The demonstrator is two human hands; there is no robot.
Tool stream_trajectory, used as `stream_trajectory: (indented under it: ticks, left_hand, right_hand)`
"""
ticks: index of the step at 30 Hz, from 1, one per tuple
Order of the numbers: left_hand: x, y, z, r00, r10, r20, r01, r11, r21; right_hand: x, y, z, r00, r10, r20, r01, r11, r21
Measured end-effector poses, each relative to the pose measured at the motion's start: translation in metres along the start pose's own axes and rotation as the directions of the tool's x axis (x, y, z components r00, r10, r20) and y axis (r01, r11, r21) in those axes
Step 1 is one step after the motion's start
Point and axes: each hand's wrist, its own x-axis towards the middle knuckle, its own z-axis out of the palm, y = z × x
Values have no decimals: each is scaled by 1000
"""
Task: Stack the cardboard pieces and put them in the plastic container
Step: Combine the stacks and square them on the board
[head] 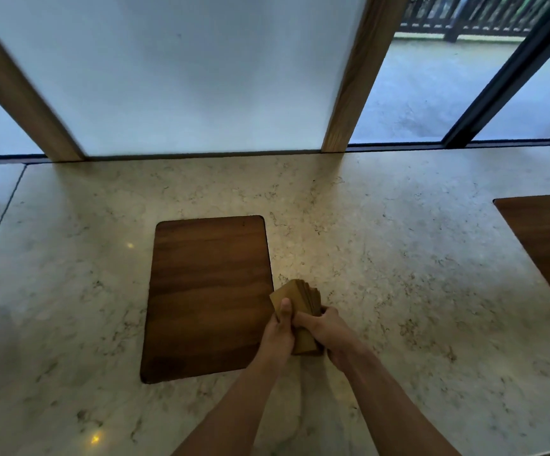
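Fingers [285,307] round flat brown cardboard stack [300,296].

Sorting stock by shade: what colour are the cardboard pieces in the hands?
Plain tan-brown, unpatterned: the stack of cardboard pieces, seen in the head view.

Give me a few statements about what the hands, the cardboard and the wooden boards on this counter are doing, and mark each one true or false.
1. Both hands hold the stack of cardboard pieces. True: the left hand and right hand have it in their grip together.
2. The stack rests on the wooden board. False: it is held just right of that board, over the marble counter.
3. A second wooden board lies at the right edge of the view. True.
4. Loose cardboard pieces are scattered on the counter. False: none show outside the stack.
5. The stack's edges are perfectly flush. False: its far edges are fanned.
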Motion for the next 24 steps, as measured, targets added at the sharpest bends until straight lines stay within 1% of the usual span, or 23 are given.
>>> stream_trajectory:
  ticks: [3, 7, 9, 12, 14, 16, 18, 19, 20, 21, 23, 24]
  left_hand:
    - [1, 1, -1, 1000, -27, 7, 27, 1000, -16]
    - [1, 4, -3, 999, -36, 0, 35, 984, -173]
    - [0, 2, -9, 998, -60, -14, 55, 968, -247]
    - [-3, -3, -24, 994, -105, -11, 95, 933, -347]
    - [-4, -2, -40, 996, -89, -16, 74, 900, -429]
    - [-6, 5, -60, 998, -60, -4, 50, 877, -477]
    - [-8, 16, -84, 999, -4, -33, -11, 895, -446]
    - [-10, 23, -100, 996, 25, -91, -59, 920, -388]
    - [-11, 27, -119, 983, 68, -170, -118, 945, -305]
    - [-13, 28, -139, 959, 123, -256, -181, 959, -217]
    - [-21, 27, -184, 873, 278, -400, -318, 948, -34]
    - [-27, 27, -204, 832, 365, -417, -374, 925, 64]
  right_hand:
    - [-4, -2, 2, 1000, -2, -12, 3, 1000, 29]
    - [-10, -4, 6, 998, -55, -10, 54, 998, -15]
    - [-12, -8, 10, 995, -101, 14, 101, 992, -74]
    - [-15, -21, 22, 984, -133, 120, 153, 973, -172]
    - [-18, -35, 37, 971, -170, 168, 208, 947, -246]
    - [-20, -51, 59, 952, -250, 175, 297, 892, -340]
    - [-19, -67, 81, 929, -317, 191, 369, 817, -443]
    - [-17, -75, 93, 911, -350, 217, 412, 759, -504]
    - [-14, -80, 106, 886, -393, 247, 460, 672, -580]
    - [-12, -84, 117, 849, -450, 278, 511, 563, -650]
    - [-6, -89, 142, 743, -565, 357, 606, 344, -717]
    - [-2, -90, 153, 698, -591, 404, 634, 247, -733]
